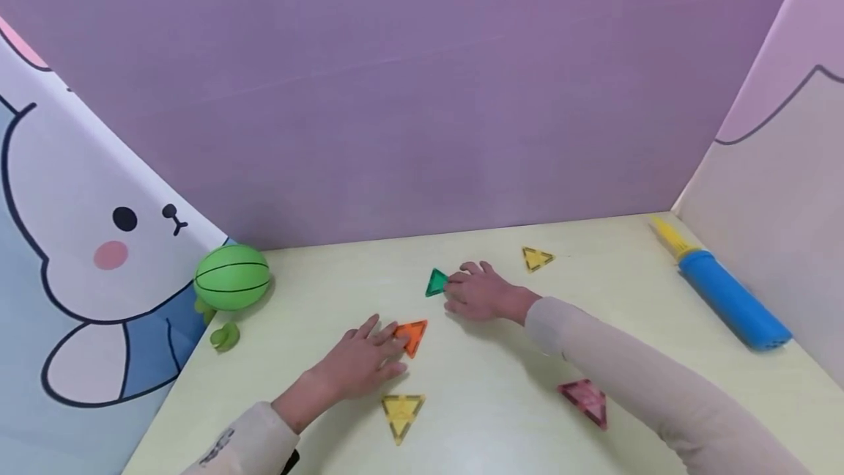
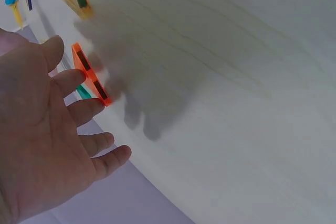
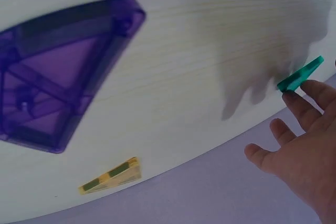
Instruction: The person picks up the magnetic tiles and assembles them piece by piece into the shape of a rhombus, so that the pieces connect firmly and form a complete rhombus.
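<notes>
My left hand [image 1: 356,363] reaches over the table with its fingers spread, and its fingertips touch an orange triangular tile [image 1: 414,334]. In the left wrist view the thumb stands away from that tile. Farther back, my right hand [image 1: 483,293] lies low with loosely extended fingers against a green triangular tile [image 1: 436,282]. The right wrist view has two fingertips at the edge of the green tile [image 3: 302,75]. Closest to the left wrist is a yellow triangular tile [image 1: 402,413]. A purplish-pink tile [image 1: 588,400] lies beside the right forearm.
Another yellow triangular tile [image 1: 537,259] lies near the back wall. On the right is a blue hand pump [image 1: 732,299] with a yellow nozzle. A green ball [image 1: 232,278] and a small green curled object [image 1: 225,337] sit by the left wall.
</notes>
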`<state>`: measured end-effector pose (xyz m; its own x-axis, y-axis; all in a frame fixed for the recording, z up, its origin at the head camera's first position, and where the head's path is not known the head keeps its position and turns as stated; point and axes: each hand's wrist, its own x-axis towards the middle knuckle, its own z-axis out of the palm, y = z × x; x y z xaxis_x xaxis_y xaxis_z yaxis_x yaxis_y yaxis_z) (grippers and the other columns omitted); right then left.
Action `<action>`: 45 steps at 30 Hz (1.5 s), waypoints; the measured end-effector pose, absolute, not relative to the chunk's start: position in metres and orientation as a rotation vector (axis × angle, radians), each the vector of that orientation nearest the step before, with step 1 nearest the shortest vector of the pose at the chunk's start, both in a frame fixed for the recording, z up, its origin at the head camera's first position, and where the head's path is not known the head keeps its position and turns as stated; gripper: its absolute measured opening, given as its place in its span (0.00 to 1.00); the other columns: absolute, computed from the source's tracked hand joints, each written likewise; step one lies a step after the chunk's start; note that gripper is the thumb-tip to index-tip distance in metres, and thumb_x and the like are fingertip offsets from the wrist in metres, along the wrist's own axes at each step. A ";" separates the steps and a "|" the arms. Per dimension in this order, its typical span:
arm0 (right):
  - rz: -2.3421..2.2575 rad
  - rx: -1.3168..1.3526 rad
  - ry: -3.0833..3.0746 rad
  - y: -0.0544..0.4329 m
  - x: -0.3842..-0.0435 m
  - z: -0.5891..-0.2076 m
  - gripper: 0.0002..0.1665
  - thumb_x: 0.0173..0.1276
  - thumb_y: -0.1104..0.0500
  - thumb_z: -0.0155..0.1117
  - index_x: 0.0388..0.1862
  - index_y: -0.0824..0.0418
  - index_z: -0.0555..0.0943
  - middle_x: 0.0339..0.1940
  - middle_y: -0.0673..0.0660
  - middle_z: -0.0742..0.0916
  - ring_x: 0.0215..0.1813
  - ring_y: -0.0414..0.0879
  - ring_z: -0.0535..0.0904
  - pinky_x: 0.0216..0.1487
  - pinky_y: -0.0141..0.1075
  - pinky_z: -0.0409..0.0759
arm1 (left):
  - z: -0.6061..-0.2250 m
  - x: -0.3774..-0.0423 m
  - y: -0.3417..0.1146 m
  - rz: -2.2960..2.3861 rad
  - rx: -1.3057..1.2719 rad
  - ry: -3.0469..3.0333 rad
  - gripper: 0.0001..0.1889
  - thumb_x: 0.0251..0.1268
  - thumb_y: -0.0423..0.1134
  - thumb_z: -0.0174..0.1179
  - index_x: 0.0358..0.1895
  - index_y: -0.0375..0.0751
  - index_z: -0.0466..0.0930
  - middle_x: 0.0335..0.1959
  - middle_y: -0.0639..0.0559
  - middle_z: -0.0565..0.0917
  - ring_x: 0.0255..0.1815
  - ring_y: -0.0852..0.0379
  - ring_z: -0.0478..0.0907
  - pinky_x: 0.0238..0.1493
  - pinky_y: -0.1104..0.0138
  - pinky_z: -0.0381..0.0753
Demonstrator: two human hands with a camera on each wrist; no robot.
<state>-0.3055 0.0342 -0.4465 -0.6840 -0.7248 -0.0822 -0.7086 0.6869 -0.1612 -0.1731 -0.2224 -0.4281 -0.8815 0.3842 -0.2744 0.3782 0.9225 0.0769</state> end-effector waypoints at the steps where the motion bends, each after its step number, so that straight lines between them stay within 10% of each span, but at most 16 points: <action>1: -0.180 -1.171 2.758 0.036 -0.306 -0.447 0.30 0.80 0.42 0.47 0.73 0.54 0.72 0.75 0.57 0.73 0.78 0.62 0.59 0.74 0.66 0.55 | -0.429 -0.173 -0.219 0.020 0.574 2.791 0.31 0.75 0.63 0.46 0.75 0.56 0.67 0.79 0.47 0.62 0.82 0.36 0.49 0.73 0.39 0.61; 45: -0.160 -1.101 2.727 0.083 -0.265 -0.442 0.31 0.79 0.37 0.46 0.72 0.50 0.74 0.76 0.55 0.73 0.78 0.62 0.59 0.74 0.67 0.56 | -0.425 -0.156 -0.133 -0.152 0.908 2.694 0.33 0.74 0.69 0.38 0.78 0.65 0.59 0.81 0.51 0.58 0.83 0.42 0.49 0.72 0.43 0.66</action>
